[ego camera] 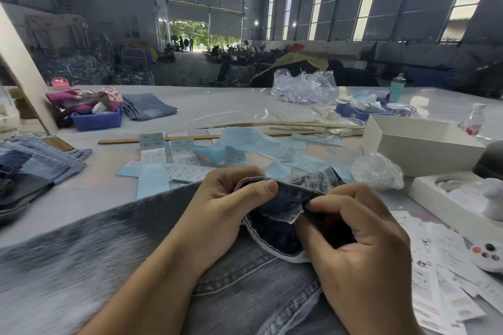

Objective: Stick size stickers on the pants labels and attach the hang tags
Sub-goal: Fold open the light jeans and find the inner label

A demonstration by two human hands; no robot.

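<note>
Gripping the jeans waistband (288, 196): left hand (217, 215), right hand (362, 236), label (292, 215) between.

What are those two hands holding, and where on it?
Both the left hand and right hand grip the jeans at the waistband, beside its white label.

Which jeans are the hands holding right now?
The grey jeans right in front. Both hands grip their waistband; the folded blue jeans far back and the stack at left lie untouched.

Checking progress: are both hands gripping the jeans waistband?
Yes, the left hand and right hand both pinch the jeans waistband.
</note>
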